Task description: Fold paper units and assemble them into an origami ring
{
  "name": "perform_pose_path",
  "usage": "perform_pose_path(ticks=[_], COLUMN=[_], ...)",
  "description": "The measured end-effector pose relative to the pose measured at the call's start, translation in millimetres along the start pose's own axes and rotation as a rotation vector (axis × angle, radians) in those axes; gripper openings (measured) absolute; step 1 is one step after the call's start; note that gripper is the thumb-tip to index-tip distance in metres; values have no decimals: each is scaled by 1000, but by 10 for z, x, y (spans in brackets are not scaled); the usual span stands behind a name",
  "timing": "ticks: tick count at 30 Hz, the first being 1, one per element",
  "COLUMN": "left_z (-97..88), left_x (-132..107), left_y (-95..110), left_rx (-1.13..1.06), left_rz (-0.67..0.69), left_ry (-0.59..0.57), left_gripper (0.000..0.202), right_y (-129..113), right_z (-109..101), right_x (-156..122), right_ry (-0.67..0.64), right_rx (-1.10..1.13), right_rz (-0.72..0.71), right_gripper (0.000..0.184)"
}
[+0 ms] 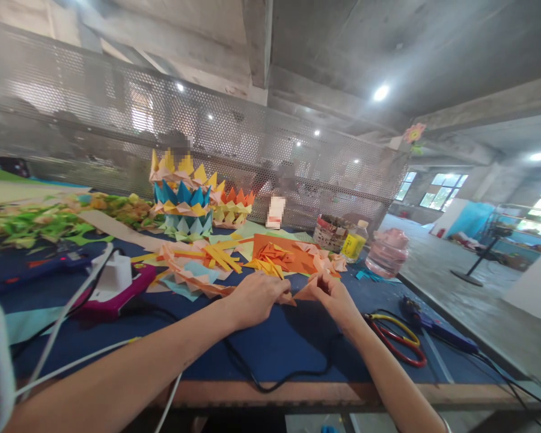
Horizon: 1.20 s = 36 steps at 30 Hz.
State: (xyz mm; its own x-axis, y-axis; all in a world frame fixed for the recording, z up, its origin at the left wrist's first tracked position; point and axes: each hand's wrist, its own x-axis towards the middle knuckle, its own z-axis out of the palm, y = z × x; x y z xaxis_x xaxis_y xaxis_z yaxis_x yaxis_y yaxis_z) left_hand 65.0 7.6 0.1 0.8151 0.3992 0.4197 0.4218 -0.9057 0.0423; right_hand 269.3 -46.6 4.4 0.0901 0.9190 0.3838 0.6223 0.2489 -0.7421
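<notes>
In the head view, my left hand [256, 297] is closed on one end of a peach-coloured chain of folded paper [214, 290], which trails away to the left across the blue tabletop. My right hand [331, 294] pinches a small orange folded paper piece [305, 293] by its right side. The piece's free side points at my left fingertips; whether it touches the chain I cannot tell. Just beyond my hands lie yellow folded pieces [267, 266], orange folded pieces [277, 255] on an orange sheet [300, 258], and peach pieces [327, 260].
Stacked paper crowns [184, 207] stand behind. A magenta power strip [117, 297] with cables is at left. Right of my hands are red-and-yellow-handled scissors [399, 340], a blue glue gun [442, 328], a yellow-labelled bottle [354, 243] and a pink clear container [388, 255]. A perforated screen [234, 144] stands behind.
</notes>
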Motion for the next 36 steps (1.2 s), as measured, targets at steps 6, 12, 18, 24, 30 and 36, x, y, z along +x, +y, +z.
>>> perform_pose_path(ticks=[6,12,18,24,30,36], left_z=[-6,4,24,15,-37,-66], left_x=[3,17,12,12,-3,1], left_y=[26,34,16,26,55,71], left_rx=[-1,1,-16,-40,-115,-126], left_rz=[1,6,26,32,21,18], left_ry=[13,35,55,63,41,31], left_gripper=[11,12,10,12,12,15], right_y=[69,36,90,111,-90,307], right_z=[-31,-58,-43,-44,-463,-1634], right_x=[-59,-86,-55,-58,-209,-481], right_ry=[-26,-32,0,148,261,212], right_rx=[-212,-404,-497,-566,-698,-1055], right_rz=[-43,-109,-164,-188,-219,28], right_gripper=[24,15,22,16,26,29])
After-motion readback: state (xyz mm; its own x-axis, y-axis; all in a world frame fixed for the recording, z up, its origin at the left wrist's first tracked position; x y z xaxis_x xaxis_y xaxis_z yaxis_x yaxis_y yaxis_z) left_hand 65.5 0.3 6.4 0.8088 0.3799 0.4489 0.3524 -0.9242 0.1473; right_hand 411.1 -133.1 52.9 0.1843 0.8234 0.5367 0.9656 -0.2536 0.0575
